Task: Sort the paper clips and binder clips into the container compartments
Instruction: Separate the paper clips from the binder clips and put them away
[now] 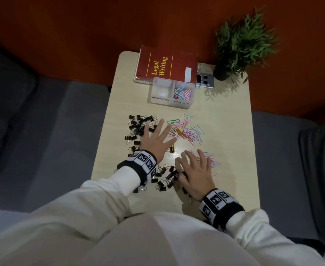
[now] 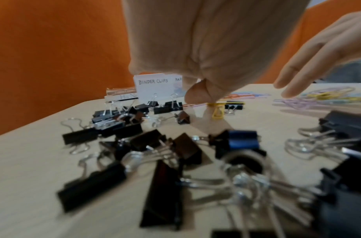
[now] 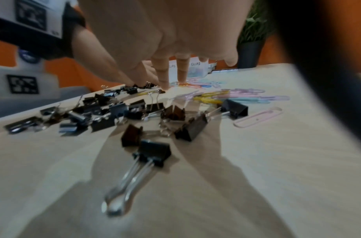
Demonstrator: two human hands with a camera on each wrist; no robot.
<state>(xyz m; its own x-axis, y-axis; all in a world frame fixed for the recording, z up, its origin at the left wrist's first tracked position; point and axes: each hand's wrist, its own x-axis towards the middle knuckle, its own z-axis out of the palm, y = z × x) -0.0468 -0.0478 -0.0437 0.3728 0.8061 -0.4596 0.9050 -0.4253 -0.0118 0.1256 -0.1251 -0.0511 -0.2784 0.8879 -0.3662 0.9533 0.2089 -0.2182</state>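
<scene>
A clear two-compartment container [image 1: 170, 101] stands at the back of the table. Its right compartment holds coloured paper clips [image 1: 182, 93]; its left one, labelled binder clips [image 1: 160, 91], shows nothing dark inside. Black binder clips [image 1: 138, 125] lie scattered at the left and near the front [image 1: 163, 179]. Coloured paper clips [image 1: 188, 131] are piled in the middle. My left hand [image 1: 157, 135] lies spread flat between the two piles, and its thumb [image 2: 197, 95] touches the table by a yellow paper clip [image 2: 217, 111]. My right hand [image 1: 194, 166] is spread flat over a smaller paper clip pile [image 1: 212, 161].
A red book [image 1: 165, 66] lies behind the container, beside a grey socket panel [image 1: 205, 77] and a potted plant [image 1: 240, 45]. Grey sofa cushions flank the narrow table [image 1: 225, 189]. A lone binder clip [image 3: 153, 153] and a pink paper clip [image 3: 258, 117] lie near my right wrist.
</scene>
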